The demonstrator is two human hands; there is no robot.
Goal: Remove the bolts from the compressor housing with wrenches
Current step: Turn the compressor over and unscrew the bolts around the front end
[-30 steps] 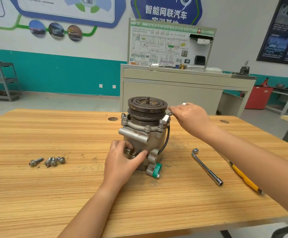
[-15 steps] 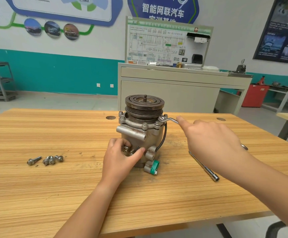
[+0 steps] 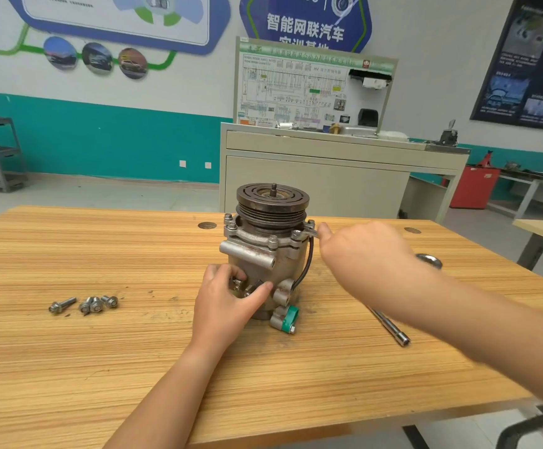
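Head view: wrench [image 3: 428, 257] mostly behind right hand [image 3: 364, 254]

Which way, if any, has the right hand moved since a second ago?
Yes: the right hand swung toward the person, now hiding the bent end of the steel L-shaped wrench.

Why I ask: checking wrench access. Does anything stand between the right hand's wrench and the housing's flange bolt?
Nothing visible does. The silver metal wrench in the right hand meets the steel flange bolt on the grey cast compressor housing; the black cable hangs just below it.
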